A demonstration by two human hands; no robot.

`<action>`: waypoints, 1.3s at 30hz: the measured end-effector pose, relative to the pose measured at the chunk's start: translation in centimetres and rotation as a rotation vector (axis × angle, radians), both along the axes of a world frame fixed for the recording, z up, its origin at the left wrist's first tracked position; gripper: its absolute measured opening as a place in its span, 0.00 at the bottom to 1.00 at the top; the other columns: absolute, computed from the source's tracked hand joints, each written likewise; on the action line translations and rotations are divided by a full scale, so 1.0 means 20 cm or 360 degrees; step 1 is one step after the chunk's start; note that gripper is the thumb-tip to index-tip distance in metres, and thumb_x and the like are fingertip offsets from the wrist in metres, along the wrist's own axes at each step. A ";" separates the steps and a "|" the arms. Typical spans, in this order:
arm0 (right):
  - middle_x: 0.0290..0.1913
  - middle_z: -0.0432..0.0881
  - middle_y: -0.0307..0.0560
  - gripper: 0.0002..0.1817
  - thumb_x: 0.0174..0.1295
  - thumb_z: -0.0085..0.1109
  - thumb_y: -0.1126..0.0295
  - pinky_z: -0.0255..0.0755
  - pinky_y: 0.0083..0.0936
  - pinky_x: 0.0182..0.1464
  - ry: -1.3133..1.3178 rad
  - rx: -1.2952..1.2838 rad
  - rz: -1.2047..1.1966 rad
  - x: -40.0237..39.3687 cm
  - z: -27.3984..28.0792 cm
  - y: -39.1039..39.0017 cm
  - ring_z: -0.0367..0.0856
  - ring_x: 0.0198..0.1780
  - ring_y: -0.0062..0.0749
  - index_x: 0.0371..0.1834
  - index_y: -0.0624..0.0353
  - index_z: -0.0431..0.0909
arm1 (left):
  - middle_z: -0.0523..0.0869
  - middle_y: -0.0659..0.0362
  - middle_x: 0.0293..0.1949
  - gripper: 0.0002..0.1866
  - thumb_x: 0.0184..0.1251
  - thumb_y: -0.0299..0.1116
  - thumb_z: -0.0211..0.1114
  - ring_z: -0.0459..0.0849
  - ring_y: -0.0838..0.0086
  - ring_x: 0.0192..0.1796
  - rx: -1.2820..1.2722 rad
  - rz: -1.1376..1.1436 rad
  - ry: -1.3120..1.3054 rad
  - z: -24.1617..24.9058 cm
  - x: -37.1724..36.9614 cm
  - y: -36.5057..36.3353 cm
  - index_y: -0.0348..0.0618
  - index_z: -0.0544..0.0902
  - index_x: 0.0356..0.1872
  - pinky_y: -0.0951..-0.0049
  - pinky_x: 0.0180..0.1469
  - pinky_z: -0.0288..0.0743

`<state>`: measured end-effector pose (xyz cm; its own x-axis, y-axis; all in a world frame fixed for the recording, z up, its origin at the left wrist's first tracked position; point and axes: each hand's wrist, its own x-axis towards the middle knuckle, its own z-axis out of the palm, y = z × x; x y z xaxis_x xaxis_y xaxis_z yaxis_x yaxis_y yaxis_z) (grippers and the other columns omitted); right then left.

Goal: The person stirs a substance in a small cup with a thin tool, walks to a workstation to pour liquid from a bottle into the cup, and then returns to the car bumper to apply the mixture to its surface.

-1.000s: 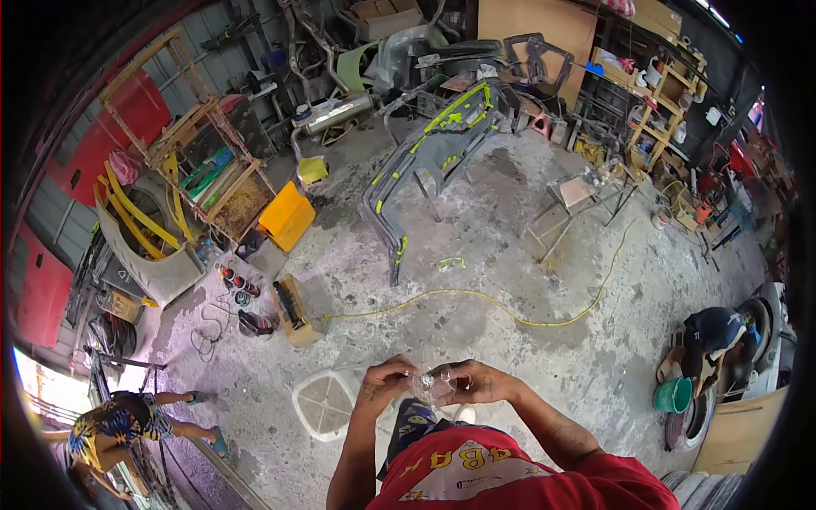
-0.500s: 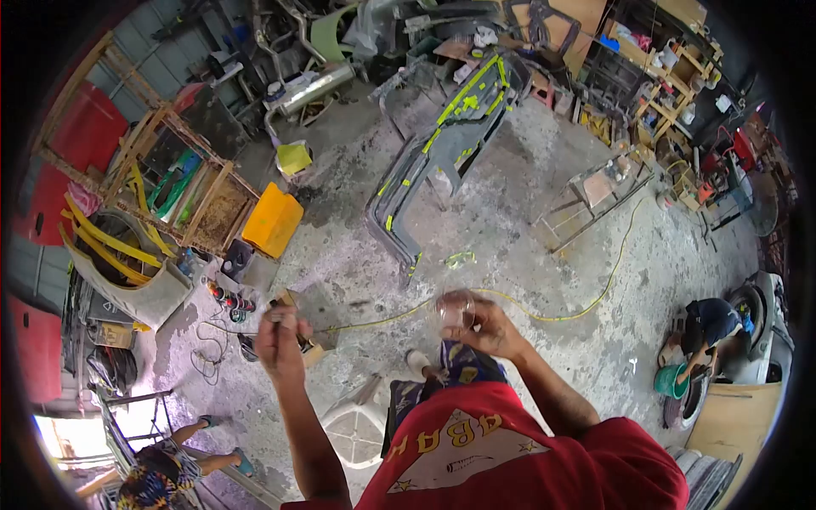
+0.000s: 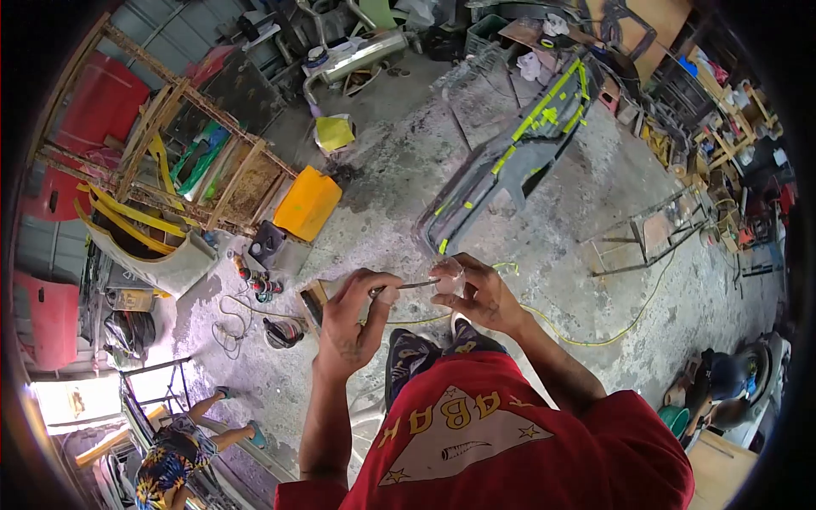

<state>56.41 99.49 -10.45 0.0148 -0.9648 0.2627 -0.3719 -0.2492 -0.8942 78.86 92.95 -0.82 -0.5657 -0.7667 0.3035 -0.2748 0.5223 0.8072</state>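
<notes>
At frame centre: left hand (image 3: 347, 323), pinching stick (image 3: 415, 285), now brought to right hand (image 3: 490, 297), gripping cup (image 3: 451, 279); stick tip at cup.

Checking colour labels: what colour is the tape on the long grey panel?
The tape is bright yellow-green, best seen in the head view.

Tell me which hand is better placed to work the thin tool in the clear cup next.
Probably the left hand: it grips the thin tool, which points toward the clear cup. The right hand is occupied holding that cup.
</notes>
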 end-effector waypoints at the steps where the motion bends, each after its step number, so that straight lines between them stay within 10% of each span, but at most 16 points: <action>1: 0.46 0.83 0.46 0.23 0.55 0.78 0.68 0.67 0.23 0.24 0.0008 -0.0003 0.0010 0.00 0.01 -0.08 0.73 0.22 0.24 0.55 0.55 0.83 | 0.85 0.52 0.36 0.08 0.69 0.18 0.62 0.85 0.65 0.38 0.0139 0.0000 0.0058 -0.01 0.01 -0.06 0.35 0.82 0.46 0.70 0.43 0.78; 13: 0.44 0.81 0.50 0.22 0.56 0.77 0.68 0.78 0.29 0.34 0.0032 0.0030 -0.0154 0.29 -0.20 -0.98 0.83 0.37 0.40 0.54 0.57 0.83 | 0.87 0.55 0.32 0.12 0.75 0.29 0.53 0.85 0.76 0.34 0.0532 0.0384 0.0317 -0.31 0.31 -1.06 0.34 0.83 0.46 0.76 0.41 0.75; 14: 0.42 0.78 0.46 0.22 0.59 0.76 0.69 0.72 0.26 0.30 0.0099 -0.0182 -0.0195 0.33 -0.22 -1.07 0.78 0.30 0.28 0.56 0.60 0.83 | 0.86 0.55 0.32 0.11 0.75 0.28 0.54 0.84 0.76 0.34 0.0503 0.0424 0.0390 -0.31 0.33 -1.16 0.33 0.83 0.46 0.76 0.41 0.75; 19: 0.50 0.77 0.50 0.29 0.62 0.73 0.69 0.78 0.28 0.40 -0.0287 0.0252 -0.0145 0.59 -0.19 -1.42 0.81 0.44 0.34 0.67 0.59 0.76 | 0.83 0.58 0.34 0.10 0.77 0.30 0.56 0.81 0.76 0.33 0.0677 0.0293 0.0393 -0.28 0.55 -1.61 0.34 0.83 0.43 0.74 0.41 0.74; 25: 0.45 0.75 0.45 0.26 0.66 0.70 0.68 0.77 0.25 0.34 -0.0188 0.0003 -0.0325 0.75 -0.18 -1.74 0.78 0.38 0.26 0.67 0.58 0.77 | 0.84 0.56 0.37 0.09 0.77 0.25 0.54 0.85 0.73 0.36 0.0658 0.0146 0.0226 -0.24 0.67 -2.02 0.34 0.82 0.46 0.74 0.43 0.77; 39: 0.44 0.82 0.46 0.22 0.63 0.71 0.65 0.78 0.31 0.39 -0.0613 0.0032 -0.0887 0.41 -0.45 -2.38 0.84 0.38 0.35 0.58 0.56 0.78 | 0.86 0.54 0.39 0.14 0.80 0.33 0.55 0.82 0.75 0.40 0.0558 -0.0403 -0.0230 -0.23 0.06 -2.82 0.32 0.82 0.52 0.75 0.45 0.77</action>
<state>64.65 51.88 -19.49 -0.5775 -0.8057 0.1316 -0.0939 -0.0946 -0.9911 80.05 36.65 -5.35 -0.7661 -0.6411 -0.0455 -0.2965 0.2897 0.9100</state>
